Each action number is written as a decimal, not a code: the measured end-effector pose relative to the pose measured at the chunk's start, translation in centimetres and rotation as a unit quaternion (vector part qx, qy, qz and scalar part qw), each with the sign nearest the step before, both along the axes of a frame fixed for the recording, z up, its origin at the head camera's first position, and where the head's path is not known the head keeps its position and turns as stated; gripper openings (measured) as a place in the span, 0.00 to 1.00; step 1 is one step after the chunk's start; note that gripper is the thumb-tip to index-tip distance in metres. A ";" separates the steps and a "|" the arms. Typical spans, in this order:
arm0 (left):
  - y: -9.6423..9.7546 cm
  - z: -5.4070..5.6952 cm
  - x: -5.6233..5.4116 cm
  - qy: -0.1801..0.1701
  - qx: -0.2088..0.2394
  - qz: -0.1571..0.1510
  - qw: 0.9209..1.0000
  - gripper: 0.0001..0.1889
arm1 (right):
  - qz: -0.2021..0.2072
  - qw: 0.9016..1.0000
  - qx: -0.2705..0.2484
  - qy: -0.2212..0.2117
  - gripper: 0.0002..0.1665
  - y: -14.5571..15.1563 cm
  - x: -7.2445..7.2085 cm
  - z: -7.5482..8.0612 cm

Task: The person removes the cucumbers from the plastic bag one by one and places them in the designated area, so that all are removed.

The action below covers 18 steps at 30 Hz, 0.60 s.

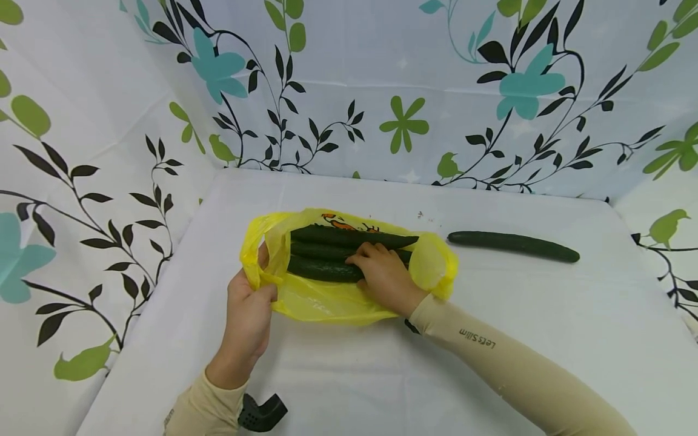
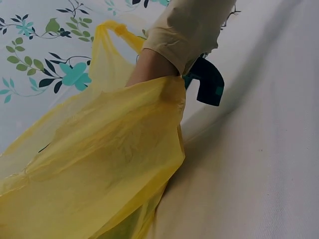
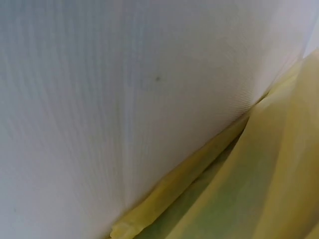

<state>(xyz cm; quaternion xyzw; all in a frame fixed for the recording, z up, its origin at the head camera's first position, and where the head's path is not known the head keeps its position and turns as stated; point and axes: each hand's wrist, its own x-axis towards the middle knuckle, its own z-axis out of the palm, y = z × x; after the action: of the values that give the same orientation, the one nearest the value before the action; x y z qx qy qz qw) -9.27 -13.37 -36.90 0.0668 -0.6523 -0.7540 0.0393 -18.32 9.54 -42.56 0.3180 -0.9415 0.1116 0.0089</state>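
A yellow plastic bag (image 1: 327, 306) lies on its side on the table, its mouth spread wide. Three dark green cucumbers are visible inside, side by side: a back cucumber (image 1: 349, 235), a middle cucumber (image 1: 319, 251) and a front cucumber (image 1: 322, 270). My left hand (image 1: 248, 309) grips the bag's left edge between thumb and fingers. Reaching into the bag from the right, my right hand (image 1: 387, 278) holds the front cucumber near its right end, fingers bent over it; the thumb is mostly hidden. In the left wrist view, the bag (image 2: 114, 149) covers that hand.
Another cucumber (image 1: 512, 243) lies alone to the right of the bag. The table (image 1: 545, 315) has a white cover. Patterned curtains (image 1: 349, 72) with leaves and birds hang behind it and at the sides. A black wrist mount (image 1: 263, 413) shows beside my left sleeve.
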 end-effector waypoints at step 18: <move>0.3 0.4 -0.2 0.047 0.032 0.049 0.997 0.35 | -0.018 0.997 -0.072 -0.030 0.26 0.5 0.1 0.6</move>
<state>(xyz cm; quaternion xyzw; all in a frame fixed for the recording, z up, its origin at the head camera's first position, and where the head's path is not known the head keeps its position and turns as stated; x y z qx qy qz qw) -9.51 -13.09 -36.50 0.0643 -0.6210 -0.7742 0.1045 -18.18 10.00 -41.92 0.2957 -0.9365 0.1884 0.0058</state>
